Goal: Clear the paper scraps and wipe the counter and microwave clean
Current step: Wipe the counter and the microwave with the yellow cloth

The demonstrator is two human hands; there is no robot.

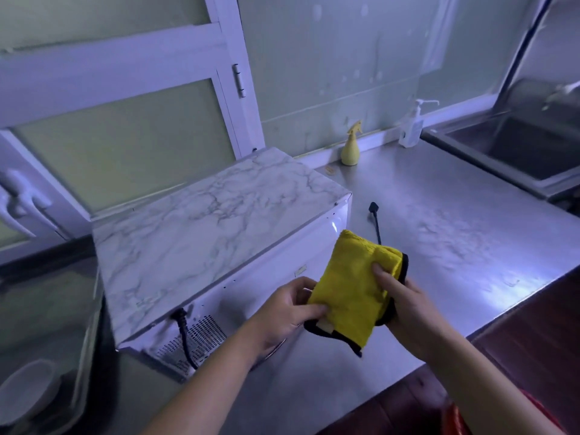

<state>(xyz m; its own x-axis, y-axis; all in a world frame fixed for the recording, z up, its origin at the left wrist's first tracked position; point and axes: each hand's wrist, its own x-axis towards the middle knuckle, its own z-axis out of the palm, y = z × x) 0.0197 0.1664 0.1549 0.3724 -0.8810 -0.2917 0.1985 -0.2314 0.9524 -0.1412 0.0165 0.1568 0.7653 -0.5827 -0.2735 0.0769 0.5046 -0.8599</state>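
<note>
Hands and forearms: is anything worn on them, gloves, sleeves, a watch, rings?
Nothing worn shows. The left hand and right hand are bare, no gloves or rings visible. The forearms are bare to the frame's edge: no sleeves, watch or bands.

The person's left forearm (213, 381) and right forearm (477, 368) are bare along their whole visible length, each ending in a bare hand, the left hand (287, 312) and the right hand (405, 306), whose thumb (380, 274) shows a short, plain nail.
</note>
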